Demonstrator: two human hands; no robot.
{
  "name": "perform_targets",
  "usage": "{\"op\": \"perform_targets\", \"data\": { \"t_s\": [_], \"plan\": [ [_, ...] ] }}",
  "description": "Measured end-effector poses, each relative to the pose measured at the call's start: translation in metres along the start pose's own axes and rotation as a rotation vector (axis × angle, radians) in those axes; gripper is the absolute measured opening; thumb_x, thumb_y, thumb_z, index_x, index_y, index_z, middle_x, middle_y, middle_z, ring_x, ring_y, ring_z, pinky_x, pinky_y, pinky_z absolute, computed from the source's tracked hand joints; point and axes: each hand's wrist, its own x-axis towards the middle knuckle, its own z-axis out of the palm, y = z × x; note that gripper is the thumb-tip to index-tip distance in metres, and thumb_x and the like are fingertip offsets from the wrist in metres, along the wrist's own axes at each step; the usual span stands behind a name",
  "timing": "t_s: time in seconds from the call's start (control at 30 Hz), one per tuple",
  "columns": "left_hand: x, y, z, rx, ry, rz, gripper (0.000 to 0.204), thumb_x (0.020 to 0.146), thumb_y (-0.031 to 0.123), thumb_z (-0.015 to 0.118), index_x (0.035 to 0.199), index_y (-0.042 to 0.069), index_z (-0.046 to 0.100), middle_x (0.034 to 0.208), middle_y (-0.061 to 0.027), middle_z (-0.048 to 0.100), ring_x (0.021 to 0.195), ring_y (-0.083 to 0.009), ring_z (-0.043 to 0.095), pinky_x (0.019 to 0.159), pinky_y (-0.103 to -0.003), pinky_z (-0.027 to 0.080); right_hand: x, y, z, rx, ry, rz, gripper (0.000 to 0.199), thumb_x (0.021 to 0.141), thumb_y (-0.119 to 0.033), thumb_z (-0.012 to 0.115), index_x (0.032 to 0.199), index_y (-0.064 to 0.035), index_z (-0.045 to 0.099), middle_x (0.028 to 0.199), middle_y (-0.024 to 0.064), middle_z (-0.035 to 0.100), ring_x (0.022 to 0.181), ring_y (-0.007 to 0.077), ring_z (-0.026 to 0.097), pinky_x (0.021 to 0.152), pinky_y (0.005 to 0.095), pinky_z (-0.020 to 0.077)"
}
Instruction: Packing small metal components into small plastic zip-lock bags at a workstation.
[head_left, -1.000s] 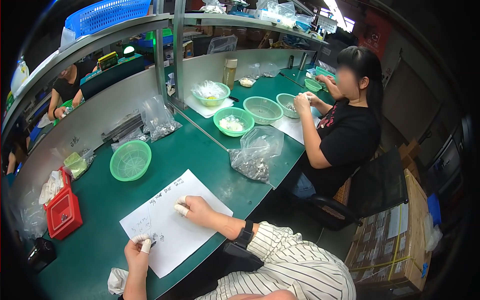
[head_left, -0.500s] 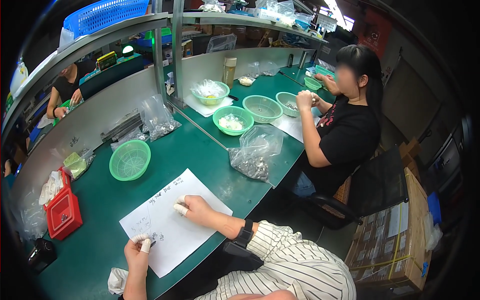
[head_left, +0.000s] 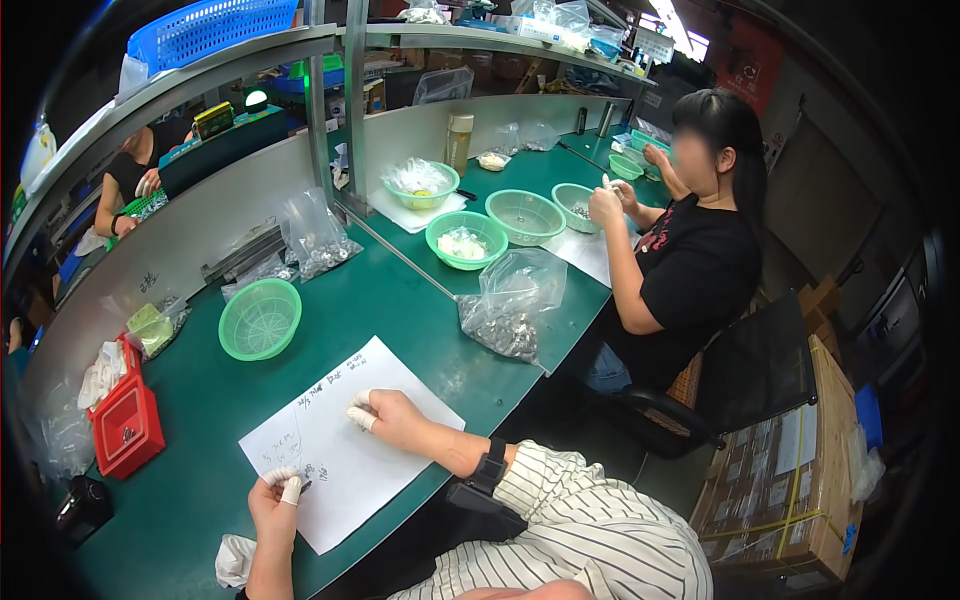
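Observation:
A white sheet of paper (head_left: 375,480) with handwriting lies on the green table before me. At its left edge is my left hand (head_left: 272,510), white finger cots on its fingertips. Thumb and fingers are pinched on a small dark piece (head_left: 306,487), too small to name. My right hand (head_left: 395,420) rests over the sheet's middle, also with white finger cots. Its fingers are curled together, and whatever they may hold is hidden. A crumpled white cloth or tissue (head_left: 235,560) lies beside my left wrist.
Beyond the sheet stand a green basket (head_left: 260,320) and a clear bag of metal parts (head_left: 508,325). Red trays (head_left: 130,440) and a black object (head_left: 84,510) sit at left. A co-worker (head_left: 690,230) sits at right, with several green baskets nearby.
My hands and the sheet have stayed in place. The co-worker at right has shifted their hands slightly, and a person's hand behind the partition at far left has moved.

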Motion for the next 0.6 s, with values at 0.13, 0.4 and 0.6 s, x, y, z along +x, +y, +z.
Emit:
{"op": "perform_targets", "data": {
  "t_s": [0.13, 0.4, 0.6],
  "plan": [
    [0.0, -0.0006, -0.0008, 0.007, 0.003, 0.0, 0.012, 0.081, 0.0, 0.062, 0.092, 0.001, 0.062, 0.077, 0.0008, 0.059, 0.065, -0.0046, 0.051, 0.058, -0.018, 0.042, 0.0, 0.0002, 0.0009, 0.013, 0.003, 0.007, 0.015, 0.086, -0.016, 0.061, 0.088, -0.0013, 0.062, 0.072, 0.0111, 0.063, 0.062, 0.0203, 0.059, 0.06, 0.032, 0.0469],
    [0.0007, -0.0028, -0.0012, 0.0, -0.014, 0.02, 0.011, 0.081, 0.0, 0.061, 0.092, 0.001, 0.062, 0.079, 0.0, 0.06, 0.067, -0.0049, 0.053, 0.06, -0.017, 0.043, 0.0001, 0.0016, 0.0007, 0.01, 0.011, -0.014, 0.014, 0.086, -0.015, 0.061, 0.088, -0.0016, 0.062, 0.07, 0.01, 0.062, 0.06, 0.0187, 0.058, 0.058, 0.0311, 0.0462],
    [0.0005, -0.0021, 0.0, -0.012, -0.009, 0.02, 0.011, 0.081, 0.0, 0.061, 0.092, 0.001, 0.062, 0.078, 0.0004, 0.059, 0.066, -0.0046, 0.052, 0.059, -0.017, 0.042, -0.0003, 0.0017, 0.0005, 0.024, 0.009, -0.01, 0.014, 0.086, -0.015, 0.061, 0.088, -0.0015, 0.061, 0.07, 0.0098, 0.062, 0.06, 0.0178, 0.057, 0.058, 0.0308, 0.0458]
  ]
}}
